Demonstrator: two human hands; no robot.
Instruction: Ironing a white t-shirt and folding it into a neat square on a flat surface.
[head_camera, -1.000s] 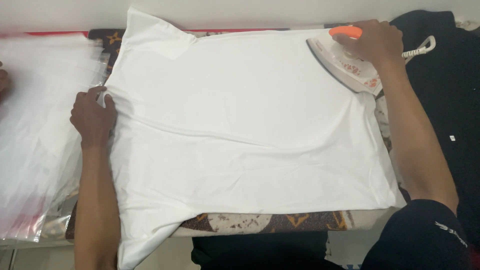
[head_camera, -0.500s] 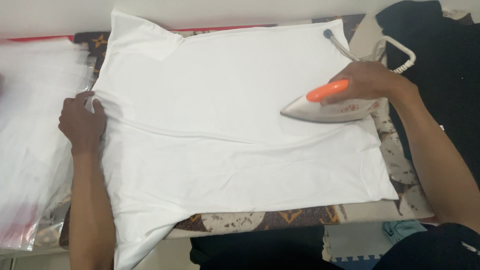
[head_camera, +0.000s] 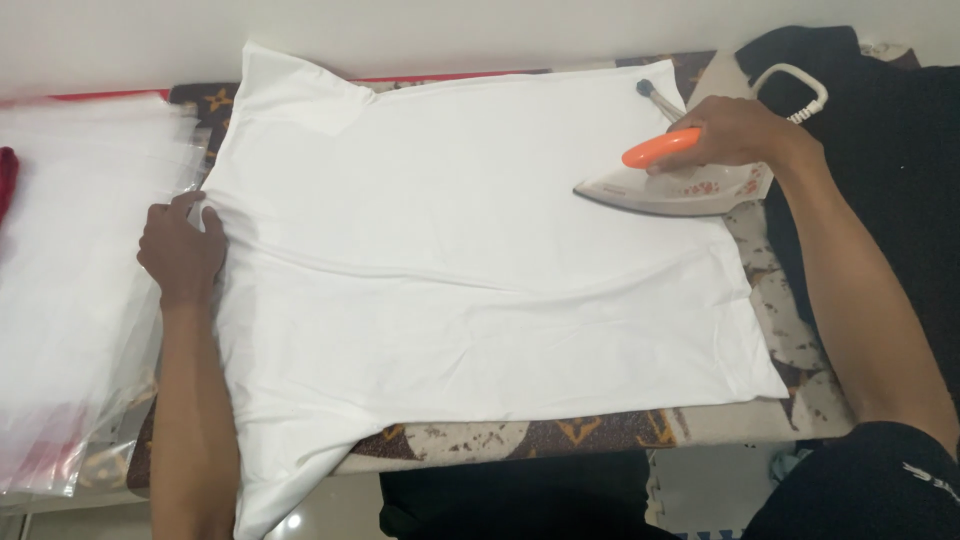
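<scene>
Shirt (head_camera: 470, 260), white, lies spread flat over most of the frame on a padded board with a brown patterned cover (head_camera: 560, 437), so the cloth has a firm, even bed under it; its lower left end hangs off the board's edge. A pile of clear plastic bags (head_camera: 70, 280) fills the left side, kept off the ironing area. Dark cloth (head_camera: 900, 150) lies at the upper right, likewise out of the way. The iron (head_camera: 675, 185) sits on the shirt's upper right part, nose pointing left, its cord (head_camera: 800, 95) looping behind. The right hand (head_camera: 735, 135) is closed around the orange handle (head_camera: 660, 148) to steer it. The left hand (head_camera: 182, 248), fingers curled, presses or perhaps pinches the shirt's left edge, holding the fabric taut against the iron's drag.
</scene>
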